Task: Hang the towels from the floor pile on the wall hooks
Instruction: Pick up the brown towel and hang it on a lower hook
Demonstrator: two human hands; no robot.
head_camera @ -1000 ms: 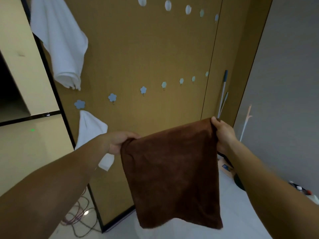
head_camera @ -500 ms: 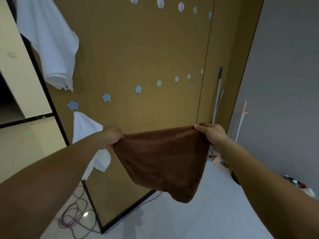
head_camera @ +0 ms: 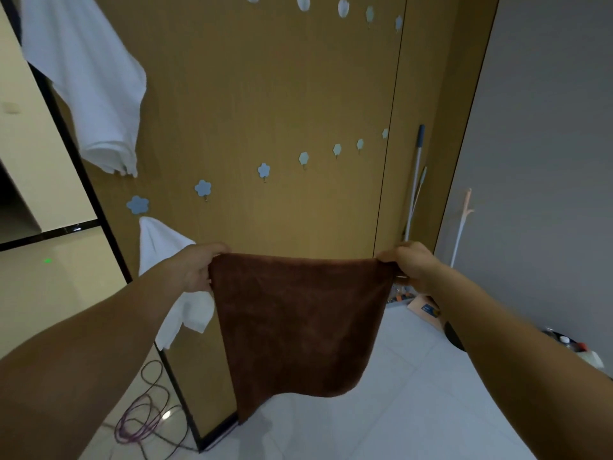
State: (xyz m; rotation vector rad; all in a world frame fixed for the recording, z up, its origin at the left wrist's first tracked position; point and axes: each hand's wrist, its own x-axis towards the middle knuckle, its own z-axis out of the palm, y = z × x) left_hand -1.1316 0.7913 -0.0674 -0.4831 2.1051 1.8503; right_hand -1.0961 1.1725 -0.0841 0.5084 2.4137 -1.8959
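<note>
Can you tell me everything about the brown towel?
The brown towel is dark, plain and fuzzy, like microfibre. It hangs spread open in the air, its top edge stretched level between the left hand and the right hand, each gripping a top corner. Its bottom edge droops unevenly, lowest on the left hand's side. It touches none of the flower hooks.

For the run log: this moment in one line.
left hand: grips brown towel corner | right hand: grips other corner | white towels: hung | next flower hook: free
</note>
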